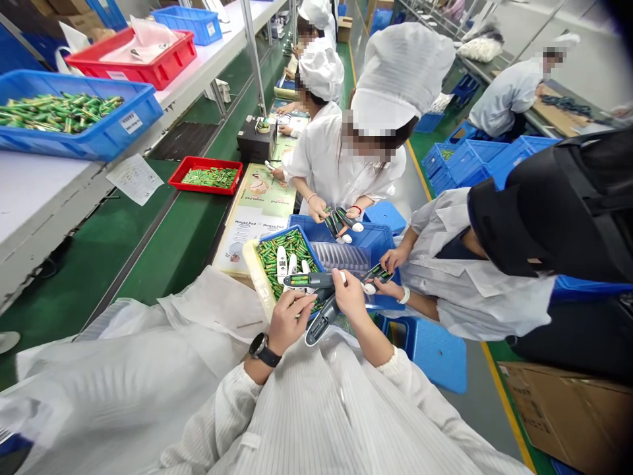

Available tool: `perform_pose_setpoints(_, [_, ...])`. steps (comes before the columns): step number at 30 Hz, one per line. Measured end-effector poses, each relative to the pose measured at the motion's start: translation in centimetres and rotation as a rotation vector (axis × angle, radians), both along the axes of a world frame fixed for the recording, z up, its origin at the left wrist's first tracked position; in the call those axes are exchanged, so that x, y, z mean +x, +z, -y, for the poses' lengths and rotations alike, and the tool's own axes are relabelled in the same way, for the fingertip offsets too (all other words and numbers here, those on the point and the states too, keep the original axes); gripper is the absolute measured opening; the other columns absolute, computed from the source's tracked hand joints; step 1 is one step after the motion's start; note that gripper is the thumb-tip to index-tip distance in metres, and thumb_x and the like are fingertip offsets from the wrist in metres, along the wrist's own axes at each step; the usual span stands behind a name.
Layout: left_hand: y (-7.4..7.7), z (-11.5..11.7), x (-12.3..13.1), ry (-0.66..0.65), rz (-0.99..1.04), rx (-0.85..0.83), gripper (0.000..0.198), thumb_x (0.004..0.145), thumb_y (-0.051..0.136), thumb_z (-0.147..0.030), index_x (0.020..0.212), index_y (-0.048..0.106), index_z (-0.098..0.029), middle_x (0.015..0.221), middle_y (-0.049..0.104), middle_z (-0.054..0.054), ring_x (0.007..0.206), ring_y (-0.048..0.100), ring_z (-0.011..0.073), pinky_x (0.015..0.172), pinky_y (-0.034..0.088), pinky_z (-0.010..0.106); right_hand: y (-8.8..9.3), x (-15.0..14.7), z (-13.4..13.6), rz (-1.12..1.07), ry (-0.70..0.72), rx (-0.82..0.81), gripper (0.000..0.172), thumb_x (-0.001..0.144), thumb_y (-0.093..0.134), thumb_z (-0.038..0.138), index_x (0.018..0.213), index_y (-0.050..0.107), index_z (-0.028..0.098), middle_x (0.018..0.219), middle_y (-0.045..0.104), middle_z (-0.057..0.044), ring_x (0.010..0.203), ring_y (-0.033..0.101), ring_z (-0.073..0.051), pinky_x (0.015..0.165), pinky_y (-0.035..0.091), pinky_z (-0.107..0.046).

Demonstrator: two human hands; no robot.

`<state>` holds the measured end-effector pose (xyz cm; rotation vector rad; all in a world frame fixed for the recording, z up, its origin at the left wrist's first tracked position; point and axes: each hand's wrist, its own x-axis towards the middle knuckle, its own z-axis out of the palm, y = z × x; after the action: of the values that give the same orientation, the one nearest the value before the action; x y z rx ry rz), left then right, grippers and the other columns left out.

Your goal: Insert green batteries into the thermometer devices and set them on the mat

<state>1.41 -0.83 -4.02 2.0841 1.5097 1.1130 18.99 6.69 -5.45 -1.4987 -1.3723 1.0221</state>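
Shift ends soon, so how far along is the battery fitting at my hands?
Done: the upper grey device shows green batteries seated. In hand: right hand grips it; left hand seems to hold a second grey device below. Remaining: white devices lie in the blue bin on a heap of loose batteries.

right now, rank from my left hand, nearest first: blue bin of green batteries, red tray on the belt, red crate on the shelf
From your left hand, by the grey device:
1. blue bin of green batteries, just ahead of the hand
2. red tray of batteries, ahead-left on the green belt
3. red crate, far left on the upper shelf
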Motion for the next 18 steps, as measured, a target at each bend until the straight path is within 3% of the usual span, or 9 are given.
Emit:
perform_pose_setpoints(4, [1.5,-0.2,-0.4,-0.147,-0.136,-0.108,0.028,0.097,0.049,-0.021,0.118,0.066,-0.023,0.094,0.063,0.007,0.091,0.061,0.0185,0.084,0.052,0.033,0.2,0.2,0.0,-0.001,-0.015,-0.001,0.050,0.092,0.045,0.063,0.068,0.052,0.020,0.060,0.049,0.002,0.060,0.041,-0.014,0.057,0.031,-0.025])
perform_pose_setpoints(8, [2.3,-0.6,-0.4,-0.112,-0.173,-0.202,0.013,0.092,0.053,-0.018,0.098,0.064,-0.021,0.085,0.063,0.003,0.080,0.060,0.0166,0.074,0.049,0.029,0.1,0.1,0.1,0.020,-0.012,-0.005,0.050,0.091,0.046,0.063,0.067,0.050,0.020,0.059,0.048,0.003,0.060,0.041,-0.013,0.057,0.031,-0.024])
perform_pose_setpoints(13, [1.4,-1.2,-0.2,-0.034,-0.208,-0.228,0.010,0.089,0.064,-0.027,0.082,0.062,-0.021,0.073,0.060,-0.001,0.071,0.058,0.0156,0.066,0.046,0.028,-0.7,-0.2,0.4,0.020,0.003,0.004,0.050,0.091,0.045,0.063,0.068,0.051,0.019,0.059,0.046,0.003,0.061,0.042,-0.013,0.058,0.031,-0.024])
perform_pose_setpoints(18, [-0.4,-1.0,-0.1,0.071,-0.257,-0.030,0.019,0.088,0.068,-0.041,0.082,0.072,-0.023,0.084,0.066,0.005,0.084,0.062,0.0199,0.077,0.051,0.034,-1.3,-0.3,0.5,0.006,0.015,-0.031,0.051,0.091,0.044,0.065,0.068,0.052,0.020,0.061,0.048,0.003,0.063,0.042,-0.014,0.059,0.032,-0.023])
